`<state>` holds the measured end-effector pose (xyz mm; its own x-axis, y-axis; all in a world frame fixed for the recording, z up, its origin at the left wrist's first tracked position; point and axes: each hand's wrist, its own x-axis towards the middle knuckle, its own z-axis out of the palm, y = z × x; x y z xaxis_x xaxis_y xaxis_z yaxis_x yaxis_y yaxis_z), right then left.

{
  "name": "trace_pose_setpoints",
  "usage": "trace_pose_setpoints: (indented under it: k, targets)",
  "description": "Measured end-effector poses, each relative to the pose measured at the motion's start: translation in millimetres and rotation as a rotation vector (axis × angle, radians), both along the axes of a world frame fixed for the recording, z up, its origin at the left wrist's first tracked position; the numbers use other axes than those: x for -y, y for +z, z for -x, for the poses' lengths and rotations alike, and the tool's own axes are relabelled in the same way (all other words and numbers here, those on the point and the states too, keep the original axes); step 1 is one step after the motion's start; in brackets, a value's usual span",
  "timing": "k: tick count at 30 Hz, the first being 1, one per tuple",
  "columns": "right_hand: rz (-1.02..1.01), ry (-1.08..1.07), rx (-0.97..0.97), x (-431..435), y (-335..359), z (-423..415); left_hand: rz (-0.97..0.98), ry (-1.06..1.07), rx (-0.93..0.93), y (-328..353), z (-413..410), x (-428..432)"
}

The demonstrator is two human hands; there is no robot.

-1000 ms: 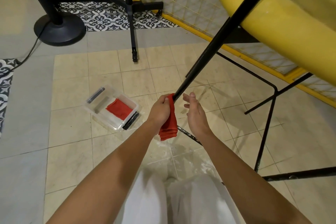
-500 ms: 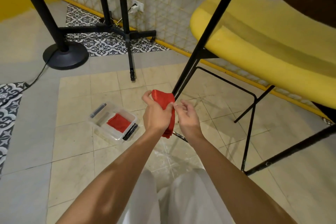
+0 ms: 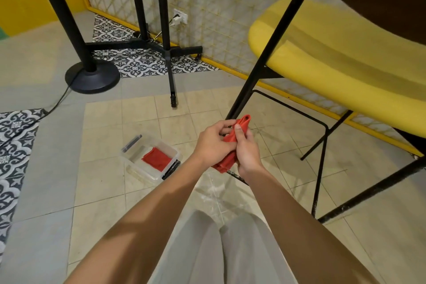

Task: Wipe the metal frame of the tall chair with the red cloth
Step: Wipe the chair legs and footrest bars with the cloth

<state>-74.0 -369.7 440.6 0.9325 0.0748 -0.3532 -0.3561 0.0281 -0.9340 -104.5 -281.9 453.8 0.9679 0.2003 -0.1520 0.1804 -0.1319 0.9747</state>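
Both hands on the red cloth (image 3: 232,143), bunched against the lower part of the front leg (image 3: 265,64) of the tall chair's black frame. Left hand (image 3: 213,143) curled around the cloth from the left, right hand (image 3: 245,150) pinching it from the right, thumb on top. The cloth looks wrapped at least partly round the tube; I can't tell if it fully encircles it.

My read: mid-wipe on this 1 leg, or regripping. Footrest bar (image 3: 297,108) and the other legs (image 3: 320,173) are probably still to do.

Next move calls for firm squeeze on the tube and a slide along its length, keeping the cloth from bunching.

Spare red cloth (image 3: 156,159) sits in the clear plastic tub (image 3: 138,168) on the floor, well apart.
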Motion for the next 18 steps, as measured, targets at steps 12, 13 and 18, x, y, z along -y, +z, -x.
trace_pose_setpoints:
  k: [12, 13, 18]
  targets:
    - [0.329, -0.043, 0.242, -23.7, 6.2, -37.9, 0.276, 0.297, -0.074, -28.8, -19.8, -21.8]
    - [0.327, -0.052, 0.242, -24.9, 5.4, -36.7, 0.297, 0.304, -0.081, -29.4, -20.5, -22.3]
    - [0.338, -0.105, 0.255, -32.2, -5.4, -39.2, 0.39, 0.397, -0.162, -40.5, -31.6, -28.3]
